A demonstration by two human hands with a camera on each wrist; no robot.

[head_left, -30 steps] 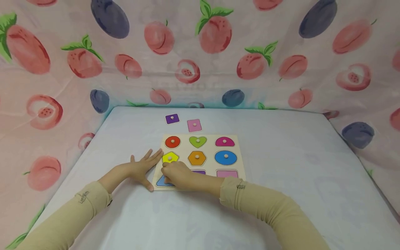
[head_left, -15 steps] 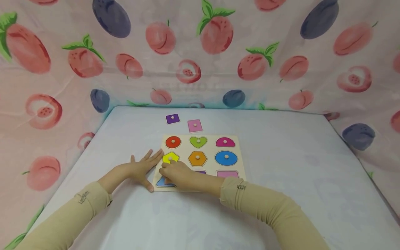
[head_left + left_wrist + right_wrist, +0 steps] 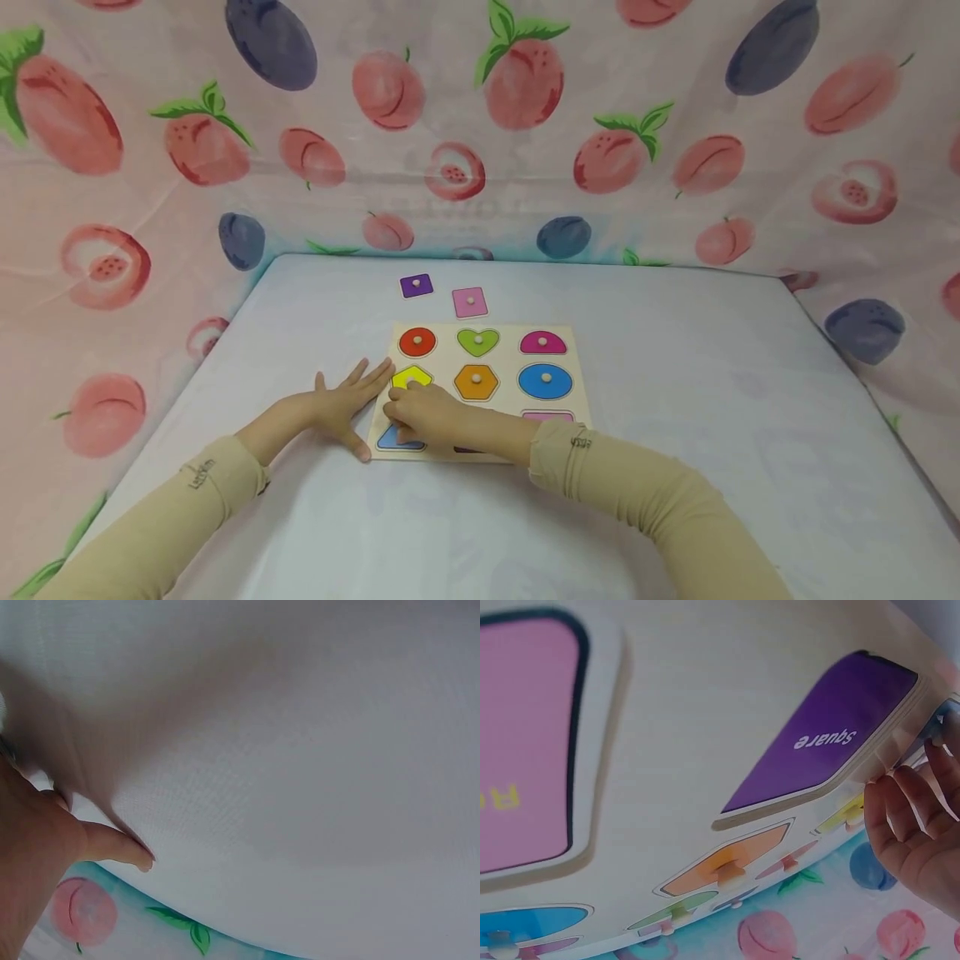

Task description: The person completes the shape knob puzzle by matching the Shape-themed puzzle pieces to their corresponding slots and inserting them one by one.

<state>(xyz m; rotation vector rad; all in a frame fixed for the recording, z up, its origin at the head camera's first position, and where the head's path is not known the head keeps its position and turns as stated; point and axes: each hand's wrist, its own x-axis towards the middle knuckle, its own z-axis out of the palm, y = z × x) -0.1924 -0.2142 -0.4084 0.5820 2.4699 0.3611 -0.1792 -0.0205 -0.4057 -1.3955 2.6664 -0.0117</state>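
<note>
Right hand (image 3: pixel 426 414) is curling its fingers around the peg of the blue triangle piece (image 3: pixel 392 438) at the puzzle board's (image 3: pixel 501 360) near-left corner; left hand (image 3: pixel 341 406) is lying flat, fingers spread, against the board's left edge; purple square piece (image 3: pixel 416 286) and pink rectangle piece (image 3: pixel 470 302) are lying beyond the board.

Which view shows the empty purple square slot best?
The right wrist view: the purple square slot fills the frame, empty, with the word "Square" readable. In the head view the right hand covers nearly all of it; only a dark sliver shows. The left wrist view shows only the left hand on the white table.
</note>
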